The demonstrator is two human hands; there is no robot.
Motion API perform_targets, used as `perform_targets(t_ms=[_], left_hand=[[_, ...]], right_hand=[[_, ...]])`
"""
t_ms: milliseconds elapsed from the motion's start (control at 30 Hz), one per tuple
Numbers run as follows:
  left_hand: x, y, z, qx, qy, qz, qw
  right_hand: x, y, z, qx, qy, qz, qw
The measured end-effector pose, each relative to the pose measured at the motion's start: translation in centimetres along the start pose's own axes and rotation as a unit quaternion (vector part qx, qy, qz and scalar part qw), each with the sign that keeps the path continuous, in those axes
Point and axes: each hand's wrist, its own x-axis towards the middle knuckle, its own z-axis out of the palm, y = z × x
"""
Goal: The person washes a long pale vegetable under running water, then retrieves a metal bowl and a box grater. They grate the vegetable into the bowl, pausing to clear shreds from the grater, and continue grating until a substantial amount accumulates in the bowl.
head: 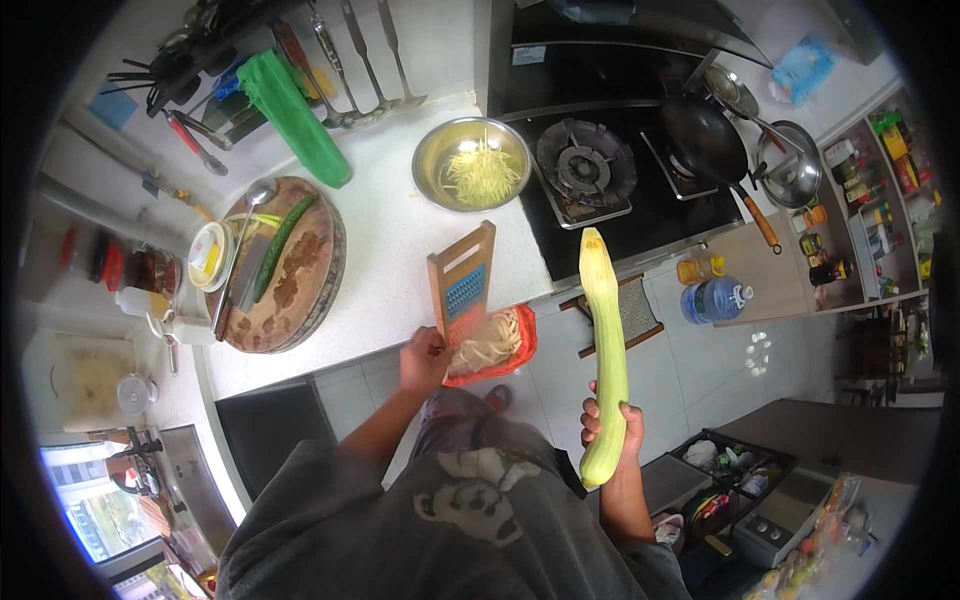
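My right hand (615, 424) grips the lower part of a long, peeled pale-green squash (609, 337), held upright with its yellowish end away from me. With my left hand (424, 360) I hold the near end of a wooden-framed grater (465, 281) that has a blue grating plate. Right beside the grater, at the counter edge, is a red plastic bag (529, 337) with pale noodle-like strips (495, 341) in it. Farther back on the counter sits a steel bowl (427, 169) holding thin yellow-green shreds (482, 172).
On the left, a round wooden chopping board (307, 277) carries a cucumber (281, 244), a cleaver (251, 270) and a ladle (260, 192). A gas burner (583, 165) and a wok (701, 135) occupy the right. On the floor stand a small stool (634, 315) and a water jug (709, 300).
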Motion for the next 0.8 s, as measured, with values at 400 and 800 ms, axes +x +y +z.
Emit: perform_targets(t_ms=[400,800], left_hand=[[8.7,-1.4,-1.2,0.153,0.007,0.054,0.987],[11.5,-4.4,-3.7,0.027,0.004,0.002,1.000]], right_hand=[[-0.2,0.5,-0.2,-0.006,-0.003,-0.002,1.000],[-0.2,2.4,0.2,0.042,-0.008,-0.005,0.999]])
